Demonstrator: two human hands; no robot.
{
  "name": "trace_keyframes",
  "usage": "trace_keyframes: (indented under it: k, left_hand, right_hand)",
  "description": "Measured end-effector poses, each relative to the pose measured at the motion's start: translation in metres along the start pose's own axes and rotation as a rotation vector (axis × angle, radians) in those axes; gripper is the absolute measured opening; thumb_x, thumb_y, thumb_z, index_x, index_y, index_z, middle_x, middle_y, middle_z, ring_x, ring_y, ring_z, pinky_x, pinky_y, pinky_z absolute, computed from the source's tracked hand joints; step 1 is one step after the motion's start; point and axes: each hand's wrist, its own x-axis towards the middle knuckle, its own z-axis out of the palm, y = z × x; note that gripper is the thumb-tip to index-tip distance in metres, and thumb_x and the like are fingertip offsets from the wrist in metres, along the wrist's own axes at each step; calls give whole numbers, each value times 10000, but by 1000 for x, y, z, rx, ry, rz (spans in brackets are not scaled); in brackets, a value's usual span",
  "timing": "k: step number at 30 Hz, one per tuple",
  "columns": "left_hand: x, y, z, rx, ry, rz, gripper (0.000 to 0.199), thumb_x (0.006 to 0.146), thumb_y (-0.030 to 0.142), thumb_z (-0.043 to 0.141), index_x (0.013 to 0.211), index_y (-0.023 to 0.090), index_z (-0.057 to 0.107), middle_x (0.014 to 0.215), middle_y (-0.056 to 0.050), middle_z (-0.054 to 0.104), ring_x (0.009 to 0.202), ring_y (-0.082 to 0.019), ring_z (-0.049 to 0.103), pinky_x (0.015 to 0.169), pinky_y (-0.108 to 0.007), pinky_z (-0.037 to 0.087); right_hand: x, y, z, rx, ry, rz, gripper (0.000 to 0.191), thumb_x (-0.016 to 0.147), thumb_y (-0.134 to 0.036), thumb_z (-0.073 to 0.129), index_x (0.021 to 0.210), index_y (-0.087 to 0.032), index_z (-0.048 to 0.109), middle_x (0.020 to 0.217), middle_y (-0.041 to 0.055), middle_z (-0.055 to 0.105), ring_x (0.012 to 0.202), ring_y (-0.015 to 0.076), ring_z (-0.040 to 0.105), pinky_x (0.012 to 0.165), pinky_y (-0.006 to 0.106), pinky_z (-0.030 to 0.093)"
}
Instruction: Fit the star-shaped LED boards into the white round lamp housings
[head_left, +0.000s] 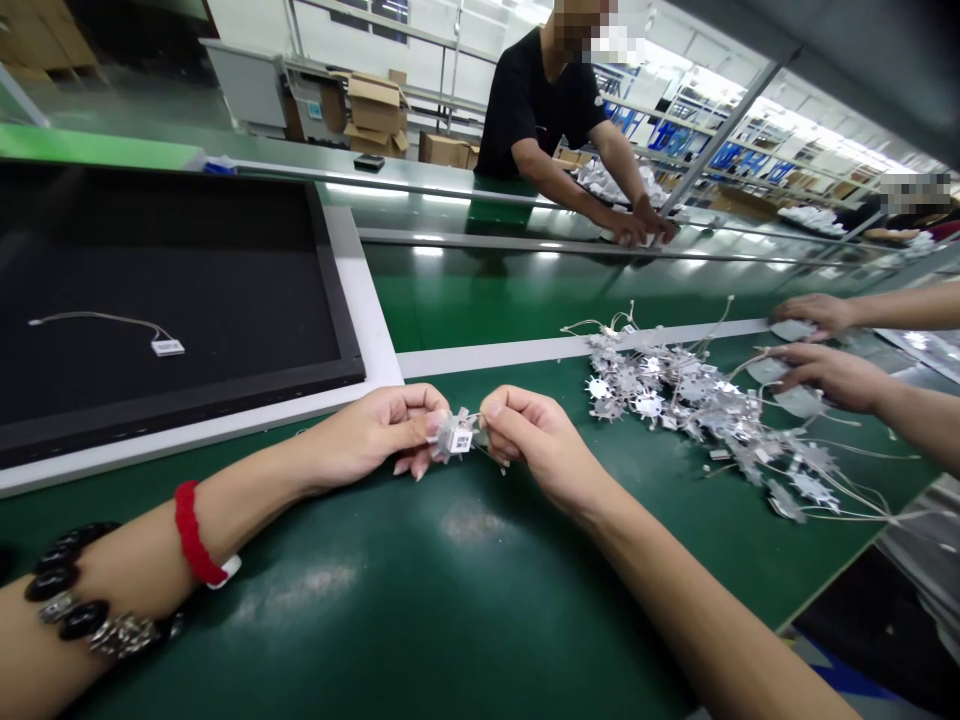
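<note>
My left hand (397, 425) pinches a small silvery star-shaped metal part (444, 440) that carries a white labelled block (460, 440). Beside it, my right hand (525, 425) is closed on a thin wire at the part's right side; the fingertips hide most of the wire. Both hands are over the green tabletop (450, 610). To their right lies a loose pile of similar metal parts with wires (690, 385). A white block with a wire (168, 347) rests alone inside the black framed panel (334, 300) at the left.
Another person's hands (832, 370) hold round translucent pieces at the right of the pile. Across the green conveyor (480, 290), a person in a black shirt (525, 100) works with both hands at a rail. A dark flat object (369, 162) lies on the far ledge.
</note>
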Motion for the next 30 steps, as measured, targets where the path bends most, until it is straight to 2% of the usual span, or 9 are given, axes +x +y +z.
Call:
trace_keyframes:
  k: [7, 22, 30]
  left_hand:
    - [0, -2, 1, -91, -22, -2, 530, 810, 629, 817, 836, 157, 578, 653, 23, 639, 532, -74, 547, 481, -159, 410]
    - [0, -4, -1, -86, 41, -23, 461, 829, 552, 827, 805, 166, 575, 560, 53, 587, 501, -57, 468, 521, -157, 366]
    - [-1, -3, 0, -76, 52, -13, 519, 793, 618, 834, 799, 166, 580, 642, 44, 578, 537, -78, 484, 518, -190, 376]
  right_hand:
    - [0, -1, 2, 44, -51, 81, 303, 851, -441, 693, 731, -199, 558, 511, -97, 381, 483, 80, 325, 499, 238, 300]
    - [0, -3, 0, 70, -45, -18, 334, 887, -474, 698, 751, -189, 590, 513, -97, 383, 484, 78, 326, 498, 232, 321]
    - [0, -1, 0, 47, -58, 16, 314, 890, -450, 697, 753, -192, 584, 522, -100, 362, 490, 80, 308, 498, 233, 300]
